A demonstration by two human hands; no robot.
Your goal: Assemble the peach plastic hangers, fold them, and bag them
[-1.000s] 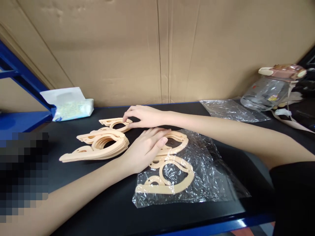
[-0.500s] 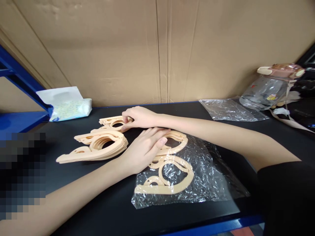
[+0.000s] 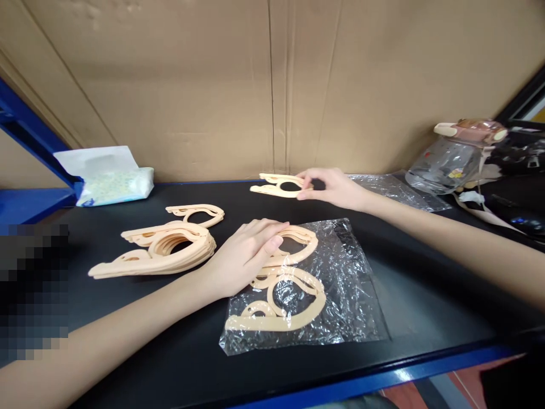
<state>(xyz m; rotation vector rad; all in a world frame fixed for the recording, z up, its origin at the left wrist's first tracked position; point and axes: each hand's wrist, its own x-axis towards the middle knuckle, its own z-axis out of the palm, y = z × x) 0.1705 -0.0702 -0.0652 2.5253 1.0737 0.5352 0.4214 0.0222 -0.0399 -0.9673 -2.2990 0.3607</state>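
Observation:
Between the thumb and fingers of my right hand (image 3: 330, 187), a beige folding hanger (image 3: 264, 191) is held near the back of the table. My left hand (image 3: 251, 253) lies palm down with fingers stretched over beige folding hangers (image 3: 310, 250) at the clear plastic bag (image 3: 353, 284); its palm side is hidden. Another folding hanger (image 3: 276, 324) shows through the film in the front part of the bag. Left of my left hand sits a stack of folding hangers (image 3: 170, 264), with a smaller group of hangers (image 3: 217, 213) just behind it.
A pack of tissues (image 3: 114, 184) stands at the back left by the blue frame (image 3: 36, 142). At the right are a clear bottle with a pink lid (image 3: 443, 165) and another flat plastic bag (image 3: 383, 190). Cardboard (image 3: 191, 85) walls off the back of the black table (image 3: 426, 307).
My right hand has moved right from the rear group of hangers, carrying one folding hanger away. My left hand stays on the hangers at the bag.

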